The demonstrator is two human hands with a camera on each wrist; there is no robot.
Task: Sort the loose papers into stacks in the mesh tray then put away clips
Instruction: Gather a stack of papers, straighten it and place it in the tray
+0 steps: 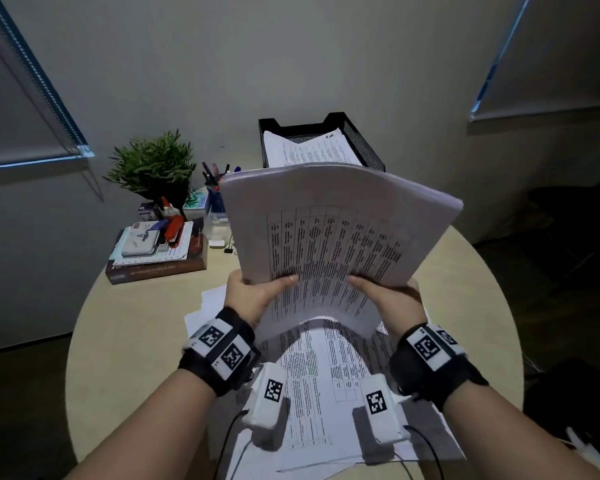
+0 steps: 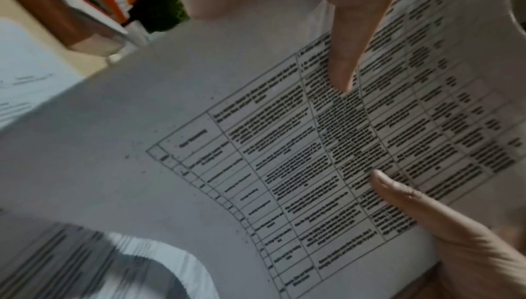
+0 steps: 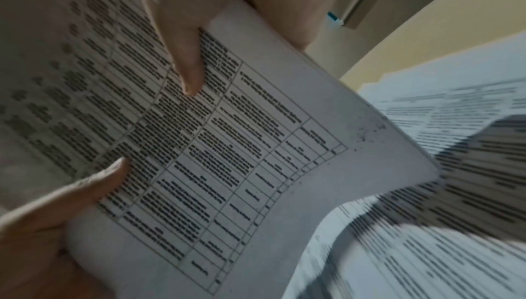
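Paper stack [image 1: 336,223] held in the air above the table [image 1: 125,341], long axis running away from the person, far edge toward the tray [image 1: 364,140], near edge sagging. Left hand [image 1: 253,292] and right hand [image 1: 392,297] pinch the near corners, thumbs on top, fingers underneath. Loose sheets [image 1: 326,393] lie flat below. Tray sits at the table's far edge, already holding papers. Clip [image 1: 228,250] lies beside the books [image 1: 156,268], left of the stack.

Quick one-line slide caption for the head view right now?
Both hands, left hand and right hand, lift a paper stack toward the mesh tray.
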